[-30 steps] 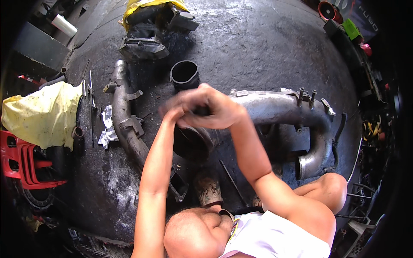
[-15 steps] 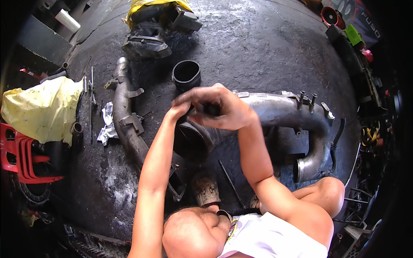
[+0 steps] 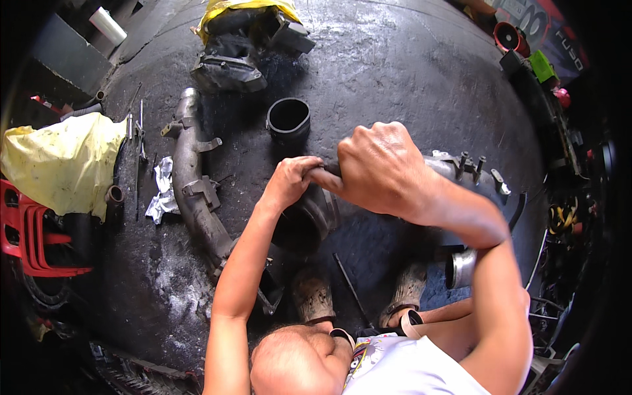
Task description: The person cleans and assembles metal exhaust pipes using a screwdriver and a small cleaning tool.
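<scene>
Both hands, left hand (image 3: 289, 181) and right hand (image 3: 382, 168), close their fingers on one rubber hose (image 3: 309, 220) at centre frame; two metal pipes (image 3: 197, 191) lie nearby.

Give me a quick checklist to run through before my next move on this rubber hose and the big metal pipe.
1. Left hand on the rim of the black hose end: ok.
2. Right hand on the hose where it meets the large metal pipe: ok.
3. Hose seated fully on the pipe: cannot tell, the hands cover the joint.
4. Clamp on the joint: cannot tell, hidden.
5. Loose black rubber sleeve apart from the work: ok.
6. Thin rod lies by the feet: not ok, it could be stepped on.
</scene>
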